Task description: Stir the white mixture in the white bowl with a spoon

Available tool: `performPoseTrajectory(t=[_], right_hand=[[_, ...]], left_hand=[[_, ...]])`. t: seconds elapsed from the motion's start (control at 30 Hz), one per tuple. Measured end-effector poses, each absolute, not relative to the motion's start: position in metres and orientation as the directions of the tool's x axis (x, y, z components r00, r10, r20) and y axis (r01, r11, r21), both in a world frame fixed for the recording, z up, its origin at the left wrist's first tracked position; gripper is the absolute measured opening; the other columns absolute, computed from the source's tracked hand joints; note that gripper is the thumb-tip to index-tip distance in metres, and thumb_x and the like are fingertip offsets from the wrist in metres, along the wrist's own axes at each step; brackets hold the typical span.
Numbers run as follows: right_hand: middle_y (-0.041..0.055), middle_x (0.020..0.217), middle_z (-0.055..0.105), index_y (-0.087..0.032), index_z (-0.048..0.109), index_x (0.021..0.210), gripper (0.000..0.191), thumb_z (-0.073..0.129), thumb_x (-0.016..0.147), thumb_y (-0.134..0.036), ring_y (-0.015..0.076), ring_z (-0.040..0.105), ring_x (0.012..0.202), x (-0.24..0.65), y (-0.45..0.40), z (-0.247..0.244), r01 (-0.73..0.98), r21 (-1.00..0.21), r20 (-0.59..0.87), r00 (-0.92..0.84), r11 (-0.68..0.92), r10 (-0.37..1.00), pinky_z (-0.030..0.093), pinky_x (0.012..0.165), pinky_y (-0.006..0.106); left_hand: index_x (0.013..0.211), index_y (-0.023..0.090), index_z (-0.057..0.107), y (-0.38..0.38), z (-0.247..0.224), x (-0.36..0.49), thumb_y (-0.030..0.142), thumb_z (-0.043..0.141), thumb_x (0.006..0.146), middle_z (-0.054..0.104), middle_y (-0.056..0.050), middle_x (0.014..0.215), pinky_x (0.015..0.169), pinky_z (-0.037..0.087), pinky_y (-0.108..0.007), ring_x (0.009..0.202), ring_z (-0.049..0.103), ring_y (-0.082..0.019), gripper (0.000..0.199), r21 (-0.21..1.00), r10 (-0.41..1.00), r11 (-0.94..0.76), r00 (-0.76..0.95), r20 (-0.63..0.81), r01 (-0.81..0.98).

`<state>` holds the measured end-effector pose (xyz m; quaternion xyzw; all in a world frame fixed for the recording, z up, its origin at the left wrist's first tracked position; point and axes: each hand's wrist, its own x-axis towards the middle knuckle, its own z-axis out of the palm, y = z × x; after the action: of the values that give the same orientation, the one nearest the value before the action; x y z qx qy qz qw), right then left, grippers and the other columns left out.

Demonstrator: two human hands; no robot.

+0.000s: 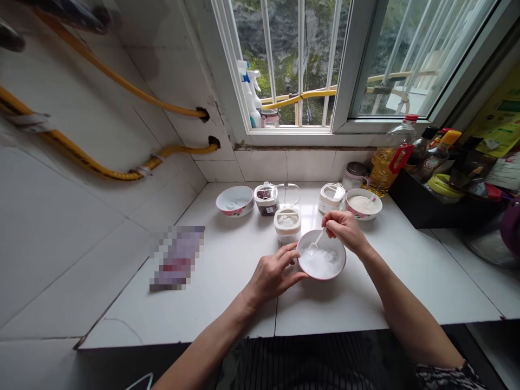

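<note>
A bowl (342, 266) with a pink rim stands on the counter, holding white grains with some lumps. My left hand (276, 272) grips its left side, thumb low on the outside and fingers at the rim. Pinched in my right hand (343, 227) is a small white spoon (318, 240), tilted, its scoop over the grains at the bowl's left. Just behind the bowl is a lidded clear jar (287, 226) with white contents. Another jar (266, 199), with dark contents, stands farther back; its neighbour is an upright clear lid (288, 193).
A flowered bowl (234, 201) stands at the back left. Behind my right hand are a white-lidded jar (331, 198) and a bowl of pale powder (364, 205). An oil bottle (384, 162) and a black box (426, 208) of bottles line the right. A blurred flat item (179, 260) lies left.
</note>
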<state>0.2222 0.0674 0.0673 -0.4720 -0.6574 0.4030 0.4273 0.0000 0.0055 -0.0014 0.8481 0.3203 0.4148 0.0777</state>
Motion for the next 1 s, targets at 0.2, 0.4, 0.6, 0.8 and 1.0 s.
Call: performPoseTrajectory(t=[0.2,0.4,0.6,0.8,1.0], right_hand=[[-0.0039,0.040,0.048,-0.017,0.061,0.057,0.013,0.050,0.060,-0.025,0.0094,0.041,0.040,0.222,0.072,0.067,0.123,-0.984,0.106,-0.184,0.130,0.977,0.030,0.044,0.023],[-0.0033,0.045,0.051,-0.017,0.061,0.060,0.015,0.047,0.063,-0.022,0.0097,0.044,0.044,0.220,0.067,0.066,0.345,-0.897,0.196,-0.251,0.277,0.948,0.032,0.047,0.023],[-0.0033,0.048,0.053,-0.018,0.060,0.062,0.016,0.045,0.067,-0.017,0.0093,0.044,0.046,0.213,0.059,0.065,0.414,-0.822,0.217,-0.406,0.391,0.888,0.034,0.049,0.022],[-0.0028,0.050,0.055,-0.017,0.061,0.066,0.015,0.046,0.068,-0.017,0.0103,0.048,0.048,0.212,0.057,0.064,0.332,-0.886,0.159,-0.438,0.324,0.885,0.038,0.051,0.022],[-0.0028,0.050,0.056,-0.017,0.062,0.066,0.015,0.047,0.067,-0.019,0.0103,0.049,0.048,0.213,0.058,0.065,0.267,-0.920,0.162,-0.412,0.288,0.897,0.039,0.051,0.022]], left_hand=[[0.106,0.017,0.056,0.006,-0.002,-0.001,0.046,0.059,0.094,0.067,-0.017,0.121,0.060,0.061,-0.026,0.071,0.072,-0.014,0.031,0.402,0.613,-0.779,0.452,0.648,0.481],[0.105,0.017,0.056,0.005,-0.001,0.000,0.047,0.059,0.094,0.068,-0.017,0.120,0.058,0.060,-0.025,0.067,0.071,-0.013,0.032,0.395,0.609,-0.781,0.449,0.654,0.485],[0.104,0.017,0.055,0.005,-0.001,0.001,0.047,0.058,0.094,0.068,-0.016,0.119,0.058,0.060,-0.025,0.063,0.069,-0.011,0.032,0.390,0.607,-0.780,0.446,0.658,0.489],[0.105,0.017,0.055,0.005,-0.001,0.000,0.047,0.059,0.094,0.067,-0.017,0.120,0.059,0.061,-0.026,0.064,0.070,-0.012,0.032,0.392,0.612,-0.778,0.451,0.649,0.491],[0.104,0.017,0.055,0.005,0.000,0.001,0.047,0.059,0.094,0.068,-0.017,0.119,0.059,0.060,-0.026,0.063,0.069,-0.012,0.031,0.395,0.609,-0.781,0.445,0.657,0.484]])
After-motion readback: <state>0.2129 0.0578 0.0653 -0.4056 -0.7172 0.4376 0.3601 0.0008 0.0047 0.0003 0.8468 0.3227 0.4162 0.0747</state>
